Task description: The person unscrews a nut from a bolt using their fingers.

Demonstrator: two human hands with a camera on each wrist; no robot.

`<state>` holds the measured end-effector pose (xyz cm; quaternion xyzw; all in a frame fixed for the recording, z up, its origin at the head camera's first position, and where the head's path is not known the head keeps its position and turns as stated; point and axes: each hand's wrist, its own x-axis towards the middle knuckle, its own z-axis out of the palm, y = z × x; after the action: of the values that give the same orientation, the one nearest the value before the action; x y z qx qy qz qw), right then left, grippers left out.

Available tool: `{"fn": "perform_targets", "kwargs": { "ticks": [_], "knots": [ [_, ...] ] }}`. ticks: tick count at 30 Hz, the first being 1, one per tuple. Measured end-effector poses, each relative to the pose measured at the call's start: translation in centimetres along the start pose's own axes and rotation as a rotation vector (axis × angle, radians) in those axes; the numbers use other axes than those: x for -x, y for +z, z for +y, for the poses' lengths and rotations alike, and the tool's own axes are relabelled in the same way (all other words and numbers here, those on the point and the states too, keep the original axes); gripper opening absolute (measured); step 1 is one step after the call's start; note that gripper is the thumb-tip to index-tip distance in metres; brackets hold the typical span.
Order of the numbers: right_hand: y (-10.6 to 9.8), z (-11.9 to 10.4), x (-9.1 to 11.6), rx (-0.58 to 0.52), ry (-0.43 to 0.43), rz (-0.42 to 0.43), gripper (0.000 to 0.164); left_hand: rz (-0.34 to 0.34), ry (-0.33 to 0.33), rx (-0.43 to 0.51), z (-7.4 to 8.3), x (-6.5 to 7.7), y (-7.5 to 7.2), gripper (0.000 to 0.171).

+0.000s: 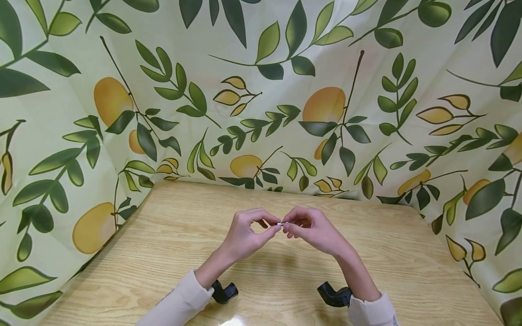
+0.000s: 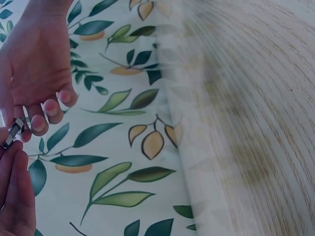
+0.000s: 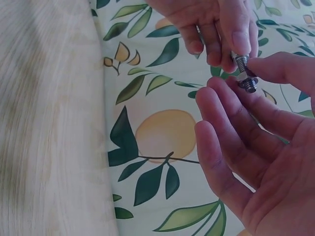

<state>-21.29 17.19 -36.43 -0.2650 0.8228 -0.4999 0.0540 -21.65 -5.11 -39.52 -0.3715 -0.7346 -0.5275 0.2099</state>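
Observation:
Above the table, both hands meet at a small silver metal bolt (image 3: 241, 63) with a visible thread. My left hand (image 1: 248, 231) pinches one end of it between thumb and fingertips. On the thread near the other end sits a nut (image 3: 246, 78), which my right hand (image 1: 314, 228) pinches between thumb and index finger. The right hand's other fingers spread loosely below in the right wrist view. The left fingertips hide the bolt's far end there. In the left wrist view the bolt shows only at the left edge.
A light wood-grain table (image 1: 163, 271) lies under the hands. Cloth (image 1: 261, 99) printed with leaves and orange fruit hangs behind it and along both sides. Black wrist mounts (image 1: 335, 295) sit at both cuffs.

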Motion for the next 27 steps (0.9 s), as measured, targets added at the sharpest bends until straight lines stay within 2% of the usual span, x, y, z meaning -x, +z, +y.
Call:
{"fn": "perform_targets", "kwargs": {
  "ticks": [13, 18, 27],
  "knots": [
    [0.22, -0.29, 0.07, -0.015, -0.008, 0.033, 0.014, 0.0, 0.017, 0.007, 0.06, 0.01, 0.1, 0.01],
    [0.04, -0.08, 0.13, -0.003, 0.001, 0.023, 0.017, -0.004, 0.027, 0.011, 0.03, 0.02, 0.11, 0.01],
    [-0.02, 0.19, -0.04, 0.041, 0.004, -0.003, 0.01, -0.012, 0.02, 0.009, -0.1, 0.09, 0.15, 0.009]
  ]
}}
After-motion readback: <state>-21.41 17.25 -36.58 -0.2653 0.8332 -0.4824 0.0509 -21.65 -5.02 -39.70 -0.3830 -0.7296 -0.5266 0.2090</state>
